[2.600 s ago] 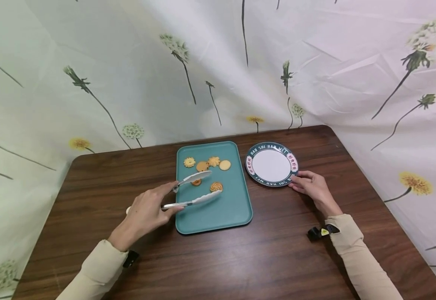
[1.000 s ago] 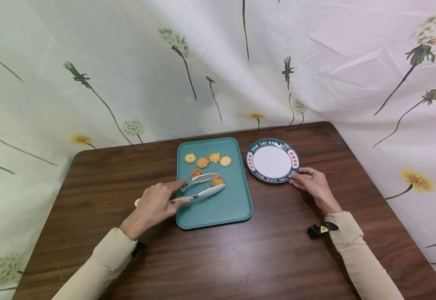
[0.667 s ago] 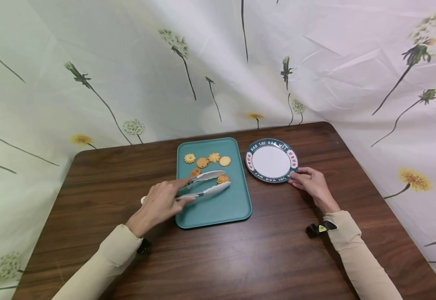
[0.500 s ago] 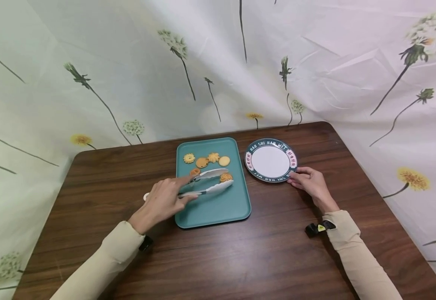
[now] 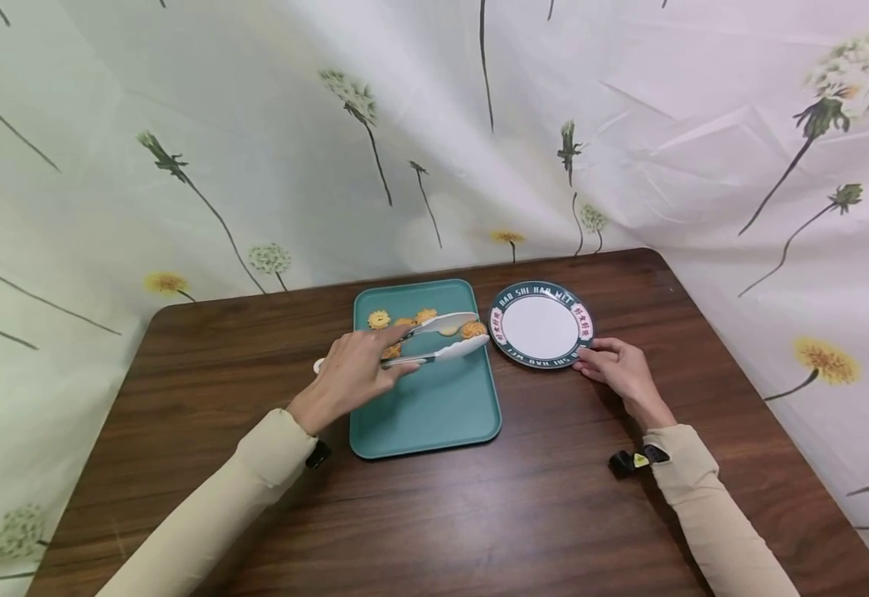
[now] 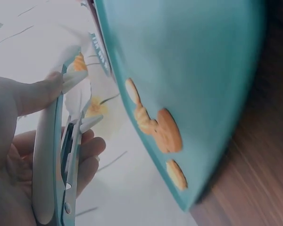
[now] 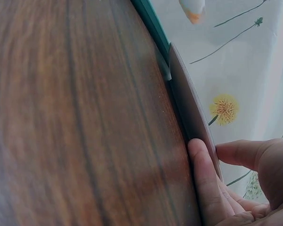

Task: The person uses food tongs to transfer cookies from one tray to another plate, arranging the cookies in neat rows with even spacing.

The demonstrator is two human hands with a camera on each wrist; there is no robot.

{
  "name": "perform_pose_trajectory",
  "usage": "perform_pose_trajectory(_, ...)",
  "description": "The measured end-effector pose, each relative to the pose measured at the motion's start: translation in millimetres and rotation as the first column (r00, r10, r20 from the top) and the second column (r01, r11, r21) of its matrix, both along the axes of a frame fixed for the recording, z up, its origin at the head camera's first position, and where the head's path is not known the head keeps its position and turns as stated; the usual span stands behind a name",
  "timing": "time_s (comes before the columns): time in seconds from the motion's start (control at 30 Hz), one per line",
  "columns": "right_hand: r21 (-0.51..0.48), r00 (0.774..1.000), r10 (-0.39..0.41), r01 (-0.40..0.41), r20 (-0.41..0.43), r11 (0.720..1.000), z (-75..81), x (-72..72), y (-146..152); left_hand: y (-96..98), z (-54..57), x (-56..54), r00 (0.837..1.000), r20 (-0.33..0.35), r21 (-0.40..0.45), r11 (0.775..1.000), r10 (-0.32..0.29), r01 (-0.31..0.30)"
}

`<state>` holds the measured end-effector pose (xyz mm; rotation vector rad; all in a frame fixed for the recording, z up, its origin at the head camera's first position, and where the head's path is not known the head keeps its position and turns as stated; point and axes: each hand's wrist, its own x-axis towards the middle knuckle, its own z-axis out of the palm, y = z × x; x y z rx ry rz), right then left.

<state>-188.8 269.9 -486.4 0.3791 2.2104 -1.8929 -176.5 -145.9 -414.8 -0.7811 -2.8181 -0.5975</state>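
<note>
My left hand (image 5: 352, 369) grips a pair of tongs (image 5: 463, 346) with white tips. Between those tips sits a swirl cookie (image 5: 473, 330), raised above the right side of the teal tray (image 5: 434, 414). The left wrist view also shows the cookie (image 6: 79, 62) up off the tray. At the right, my right hand (image 5: 621, 373) pinches the near right rim of a round plate (image 5: 539, 327) with a dark green lettered border. In the right wrist view the thumb is over the plate's edge (image 7: 191, 101) and a finger is beneath it.
Several other cookies lie toward the tray's far end, among them a flower-shaped one (image 5: 378, 319) and a brown round one (image 6: 168, 132); the left hand and tongs partly cover some. The wooden table (image 5: 434, 531) meets a flower-printed cloth (image 5: 270, 166) behind.
The left hand and tongs have moved right and away from me, and the swirl cookie, first lying on the tray, is now lifted between the tips. The right hand stays on the plate.
</note>
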Motion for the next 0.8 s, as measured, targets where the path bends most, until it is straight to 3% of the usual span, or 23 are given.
perform_pose_trajectory(0.53,-0.014,1.000,-0.014,0.013,-0.028,1.000,-4.8,-1.2,-0.4,58.4,2.3,-30.2,0.999,0.010,-0.059,0.998,-0.036,0.036)
perform_pose_trajectory(0.8,0.012,1.000,-0.019,0.019,-0.021,1.000,-4.8,0.0,1.5,79.4,-1.9,-43.7,0.999,0.023,-0.104,0.994,-0.037,0.040)
